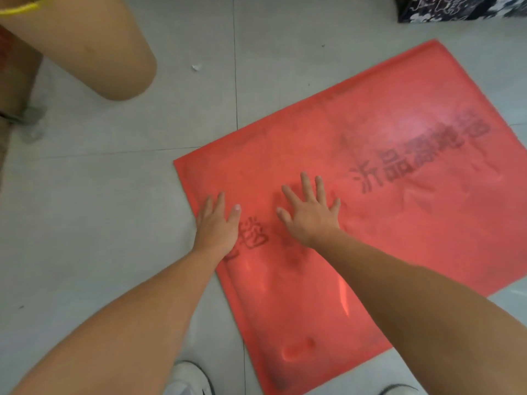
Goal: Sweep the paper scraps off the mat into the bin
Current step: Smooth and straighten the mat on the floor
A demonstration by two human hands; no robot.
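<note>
A red mat [385, 201] with dark printed characters lies flat on the grey tiled floor. My left hand [218, 220] rests palm down on the mat's near left edge, fingers apart. My right hand [309, 210] lies flat on the mat just to the right of it, fingers spread wide. Neither hand holds anything. One small white paper scrap [196, 67] lies on the floor beyond the mat's far left corner. I see no scraps on the mat itself. No bin shows in this view.
Another person's bare leg [94, 49] stands at the upper left, with a yellow cord near the top corner. A dark patterned object [462, 8] sits at the top right. My white shoes [189, 379] show at the bottom edge.
</note>
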